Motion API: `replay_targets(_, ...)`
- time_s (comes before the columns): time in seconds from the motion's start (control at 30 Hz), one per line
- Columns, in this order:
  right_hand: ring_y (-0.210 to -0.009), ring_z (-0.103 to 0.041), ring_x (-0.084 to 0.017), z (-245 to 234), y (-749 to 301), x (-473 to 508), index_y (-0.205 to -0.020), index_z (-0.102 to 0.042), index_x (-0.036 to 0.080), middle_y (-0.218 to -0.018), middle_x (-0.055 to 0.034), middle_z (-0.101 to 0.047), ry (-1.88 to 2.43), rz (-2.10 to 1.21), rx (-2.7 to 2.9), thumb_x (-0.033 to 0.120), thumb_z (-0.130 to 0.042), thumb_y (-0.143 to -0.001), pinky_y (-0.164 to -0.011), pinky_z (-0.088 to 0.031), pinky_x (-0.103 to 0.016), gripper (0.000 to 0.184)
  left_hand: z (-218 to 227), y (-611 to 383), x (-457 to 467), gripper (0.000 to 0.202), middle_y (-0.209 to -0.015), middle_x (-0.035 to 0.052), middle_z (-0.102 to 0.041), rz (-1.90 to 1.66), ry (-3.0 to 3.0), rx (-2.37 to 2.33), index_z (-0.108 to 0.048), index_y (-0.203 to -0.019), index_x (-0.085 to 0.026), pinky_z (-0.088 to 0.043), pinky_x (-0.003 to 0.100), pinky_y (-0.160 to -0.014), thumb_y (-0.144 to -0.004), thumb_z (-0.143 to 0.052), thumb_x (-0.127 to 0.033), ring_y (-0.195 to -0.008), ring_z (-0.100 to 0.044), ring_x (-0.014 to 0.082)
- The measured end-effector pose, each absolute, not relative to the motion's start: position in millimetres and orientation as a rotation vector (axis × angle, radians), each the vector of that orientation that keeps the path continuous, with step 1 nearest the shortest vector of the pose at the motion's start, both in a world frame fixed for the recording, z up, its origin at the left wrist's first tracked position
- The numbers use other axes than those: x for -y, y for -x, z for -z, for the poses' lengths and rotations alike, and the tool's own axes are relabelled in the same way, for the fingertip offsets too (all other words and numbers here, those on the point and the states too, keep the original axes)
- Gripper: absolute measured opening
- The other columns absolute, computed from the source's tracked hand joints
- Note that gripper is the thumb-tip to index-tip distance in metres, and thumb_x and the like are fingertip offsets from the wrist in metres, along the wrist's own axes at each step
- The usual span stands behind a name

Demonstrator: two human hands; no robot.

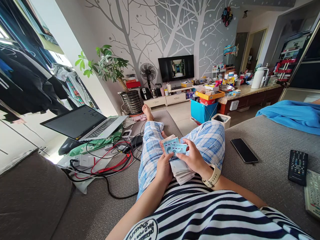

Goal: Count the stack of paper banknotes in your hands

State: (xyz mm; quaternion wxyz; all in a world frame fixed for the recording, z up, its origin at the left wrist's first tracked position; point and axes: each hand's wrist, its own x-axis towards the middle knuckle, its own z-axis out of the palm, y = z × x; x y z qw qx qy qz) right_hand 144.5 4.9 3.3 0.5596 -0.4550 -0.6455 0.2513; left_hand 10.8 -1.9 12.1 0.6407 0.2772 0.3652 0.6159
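My left hand (pixel 164 167) is closed around a small fanned bundle of printed cards (pixel 166 141), the front ones light blue and those behind pinkish. A light blue card (pixel 182 148) with dark marks is pinched in my right hand (pixel 195 159), overlapping the front of the bundle. My left thumb lies near the lower edge of the cards. Below my right hand, a thick stack of whitish cards or paper slips (pixel 182 171) rests on my lap against the striped shirt. What is printed on the cards is too small to read surely.
On the left of the grey sofa stand an open laptop (pixel 96 123) and tangled cables (pixel 122 160). A phone (pixel 244 150), a black remote (pixel 297 166) and a pale remote (pixel 313 193) lie at the right, near a blue cloth (pixel 290 115). Beyond is a white bin (pixel 222 120).
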Motion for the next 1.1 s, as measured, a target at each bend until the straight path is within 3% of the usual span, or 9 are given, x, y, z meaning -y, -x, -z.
replay_targets(0.17, -0.082, -0.059, -0.02, -3.4, -145.5, -6.1, -0.12, -0.05, 0.022, -0.097, -0.0049, -0.063, 1.042, -0.66, 1.477, 0.031, -0.065, -0.079, -0.078, -0.048, -0.035, 0.045, -11.2, -11.1, 2.5, 0.024, -0.077, 0.0062, -0.072, -1.409, -0.619, -0.841, -0.066, -0.084, -0.016, -0.054, 0.037, -0.075, -0.06, -0.072, -0.014, -0.074, -0.07, 0.0239)
replay_targets(0.37, -0.063, -0.053, -0.016, -1.7, -145.7, -7.0, -0.114, -0.054, 0.022, -0.069, 0.0022, -0.055, 0.974, -0.678, 1.456, 0.027, -0.054, -0.086, -0.062, -0.042, -0.029, 0.029, -8.3, -12.0, -0.4, 0.026, -0.083, 0.0081, -0.073, -1.414, -0.565, -0.822, -0.066, -0.091, -0.014, -0.055, 0.04, -0.078, -0.065, -0.069, -0.017, -0.079, -0.071, 0.0255)
replay_targets(0.53, -0.058, -0.049, -0.015, -1.4, -145.5, -7.2, -0.111, -0.059, 0.022, -0.065, 0.0027, -0.053, 0.942, -0.732, 1.411, 0.03, -0.054, -0.086, -0.056, -0.037, -0.027, 0.026, -4.2, -12.1, -5.9, 0.025, -0.088, 0.01, -0.074, -1.383, -0.517, -0.767, -0.067, -0.097, -0.013, -0.056, 0.04, -0.08, -0.074, -0.061, -0.024, -0.085, -0.071, 0.0269)
replay_targets(0.8, -0.053, -0.047, -0.015, -4.2, -146.3, -5.1, -0.104, -0.063, 0.021, -0.061, 0.0031, -0.054, 0.912, -0.8, 1.369, 0.036, -0.054, -0.086, -0.053, -0.035, -0.027, 0.025, 0.2, -11.1, -7.2, 0.022, -0.086, 0.0089, -0.074, -1.356, -0.574, -0.764, -0.068, -0.09, -0.013, -0.056, 0.04, -0.078, -0.072, -0.064, -0.026, -0.083, -0.071, 0.0271)
replay_targets(1.1, -0.064, -0.052, -0.016, -8.1, -141.9, -6.8, -0.079, -0.06, 0.021, -0.072, -0.0002, -0.059, 0.846, -0.827, 1.375, 0.039, -0.056, -0.085, -0.06, -0.04, -0.027, 0.019, -0.2, -8.2, -8.3, 0.014, -0.076, 0.0057, -0.072, -1.394, -0.589, -0.758, -0.066, -0.082, -0.014, -0.056, 0.035, -0.078, -0.073, -0.064, -0.025, -0.083, -0.07, 0.0251)
